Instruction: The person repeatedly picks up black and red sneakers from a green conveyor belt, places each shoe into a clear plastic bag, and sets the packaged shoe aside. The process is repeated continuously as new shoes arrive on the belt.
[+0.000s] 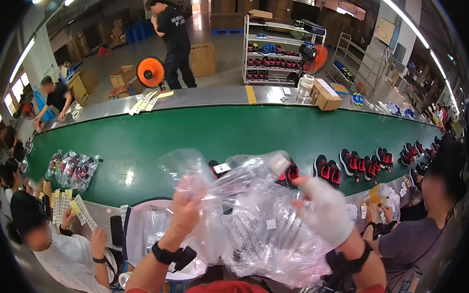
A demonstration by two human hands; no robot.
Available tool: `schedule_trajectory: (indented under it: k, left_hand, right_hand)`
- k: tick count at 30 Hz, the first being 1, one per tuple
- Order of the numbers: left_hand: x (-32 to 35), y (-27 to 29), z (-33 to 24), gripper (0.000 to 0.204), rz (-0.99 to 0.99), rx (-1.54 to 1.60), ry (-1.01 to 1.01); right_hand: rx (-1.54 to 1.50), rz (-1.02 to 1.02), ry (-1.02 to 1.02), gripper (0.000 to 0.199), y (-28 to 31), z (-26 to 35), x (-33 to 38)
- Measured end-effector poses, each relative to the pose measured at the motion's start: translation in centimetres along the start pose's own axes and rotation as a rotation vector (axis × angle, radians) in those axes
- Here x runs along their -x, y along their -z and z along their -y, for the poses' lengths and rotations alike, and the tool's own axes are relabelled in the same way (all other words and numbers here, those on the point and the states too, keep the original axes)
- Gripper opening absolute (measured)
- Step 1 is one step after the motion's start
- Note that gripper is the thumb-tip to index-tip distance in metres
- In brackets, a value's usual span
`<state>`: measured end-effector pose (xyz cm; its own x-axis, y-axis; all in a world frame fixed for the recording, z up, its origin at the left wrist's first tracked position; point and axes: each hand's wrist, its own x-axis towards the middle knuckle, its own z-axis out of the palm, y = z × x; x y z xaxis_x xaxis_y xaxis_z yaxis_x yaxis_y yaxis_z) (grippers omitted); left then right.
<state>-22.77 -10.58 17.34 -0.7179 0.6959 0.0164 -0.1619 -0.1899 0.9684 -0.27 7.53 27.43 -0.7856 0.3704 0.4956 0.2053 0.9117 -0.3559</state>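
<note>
My left hand [186,212] is closed on the gathered edge of a clear plastic bag [241,177], which spreads to the right over the belt's near edge. My right hand [323,210], in a white glove with bare fingertips, is held open beside the bag, its thumb and fingers apart. Just beyond those fingertips sits a pair of black and red sneakers [292,174], partly hidden by the bag. Below both hands lies a heap of clear printed plastic bags [270,239]. A white tag [222,168] shows on a dark shoe behind the bag.
Sneakers [327,169] line the green conveyor belt [202,129] to the right; bagged shoes [73,169] lie left. A bin of plastic bags [154,223] stands by my left forearm. Co-workers sit close on both sides, one handling label sheets [83,212]. A cardboard box [325,94] rests on the far ledge.
</note>
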Motion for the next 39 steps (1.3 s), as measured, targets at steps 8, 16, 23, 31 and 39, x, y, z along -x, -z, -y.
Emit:
schedule_trajectory:
  k: [8, 16, 23, 31, 39]
  left_hand:
    - [-1.5, -1.8, -0.9, 0.022, 0.229, -0.146, -0.16]
    - [7.8, -2.3, 1.4, 0.028, 0.643, -0.713, -0.072]
    - [1.3, 9.3, 1.1, 0.03, -0.161, -0.88, -0.413]
    - [-2.9, 15.7, -2.4, 0.016, -0.373, -0.577, -0.351]
    - [-1.2, 23.8, -3.8, 0.032, -0.528, -0.566, -0.277]
  right_hand:
    - [-0.396, 0.232, 0.286, 0.015, -14.1, 2.4, -1.3]
    - [-0.264, 0.371, 0.098, 0.018, -22.4, -2.5, 0.3]
    - [0.015, 0.434, -0.038, 0.024, -27.0, -0.3, -3.8]
    - [-0.744, 0.409, 0.289, 0.029, -24.3, 8.7, -7.2]
    - [-0.497, 0.628, -0.311, 0.046, -31.0, 1.5, -12.8]
